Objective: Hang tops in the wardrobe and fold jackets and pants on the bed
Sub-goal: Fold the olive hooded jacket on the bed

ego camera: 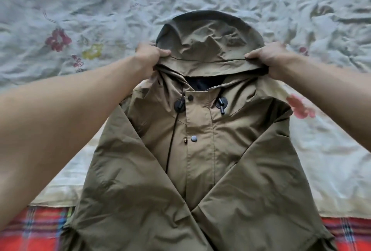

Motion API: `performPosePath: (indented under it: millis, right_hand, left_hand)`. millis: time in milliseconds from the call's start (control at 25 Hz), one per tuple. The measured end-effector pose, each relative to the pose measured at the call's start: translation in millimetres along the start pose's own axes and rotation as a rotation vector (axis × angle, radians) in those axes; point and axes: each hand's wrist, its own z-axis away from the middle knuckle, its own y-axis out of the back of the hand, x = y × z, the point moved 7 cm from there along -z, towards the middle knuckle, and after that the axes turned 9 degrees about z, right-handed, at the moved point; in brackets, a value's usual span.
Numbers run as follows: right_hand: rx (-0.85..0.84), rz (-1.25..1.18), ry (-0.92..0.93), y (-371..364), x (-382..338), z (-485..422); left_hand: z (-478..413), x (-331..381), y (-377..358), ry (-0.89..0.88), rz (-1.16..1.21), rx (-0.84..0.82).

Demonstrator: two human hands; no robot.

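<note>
An olive-brown hooded jacket (200, 160) lies front-up on the bed, its two sleeves folded inward and crossing over the chest. The hood (210, 44) points away from me. My left hand (148, 56) pinches the hood's left edge by the collar. On the other side my right hand (269, 58) pinches the hood's right edge. Black drawcords with round toggles (179, 105) hang beside the snap placket.
A wrinkled pale floral bedsheet (80, 19) covers the far part of the bed. A cream cloth (331, 160) lies under the jacket. A red plaid blanket (30, 230) runs along the near edge on both sides.
</note>
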Motion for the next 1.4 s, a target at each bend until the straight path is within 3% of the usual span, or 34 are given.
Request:
performPosePath:
  millis: [120,280,400,480,600,680,760,880,1040,1080,1240,1320,1400]
  right_hand:
    - [0.012,-0.060,0.111,13.2,2.6,14.5]
    - [0.051,-0.091,0.367,51.0,-1.3,109.5]
    - [0.032,0.039,0.690,66.9,23.8,220.8]
    - [-0.012,0.264,0.799,64.8,76.6,281.2]
    - [-0.200,0.586,0.652,41.3,184.5,332.5]
    - [-0.160,0.532,0.462,31.4,226.5,348.3]
    - [-0.009,0.289,0.197,27.0,243.2,346.6]
    - [0.103,0.077,-0.092,13.9,253.3,345.3]
    - [0.090,0.360,-0.149,1.7,249.9,342.5]
    - [0.067,0.318,-0.130,0.1,249.8,343.1]
    - [-0.047,-0.534,-0.205,0.2,264.2,356.7]
    - [-0.055,-0.598,-0.275,-2.0,278.8,366.4]
    - [-0.065,-0.515,-0.277,-6.5,287.6,373.8]
  left_hand:
    - [27.6,14.8,3.8,-0.138,0.147,-0.045]
    - [106.0,30.8,33.8,-0.333,0.219,-0.167]
    - [200.1,6.3,64.4,-0.399,0.156,-0.282]
    - [260.1,-38.9,90.7,-0.431,-0.022,-0.332]
    - [311.7,-138.7,125.3,-0.237,-0.362,-0.235]
    - [327.6,-186.4,129.0,-0.009,-0.136,-0.102]
    - [331.9,-209.6,122.8,0.114,0.043,0.067]
    - [333.9,-214.0,113.4,0.108,0.032,0.193]
    - [330.8,-207.4,109.8,0.028,-0.226,0.229]
    - [330.2,-208.5,113.0,0.026,-0.237,0.234]
    - [338.6,-230.9,130.6,0.199,0.246,0.173]
    - [357.0,-244.4,123.4,0.359,0.351,0.055]
    - [369.6,-255.2,118.0,0.420,0.292,0.001]
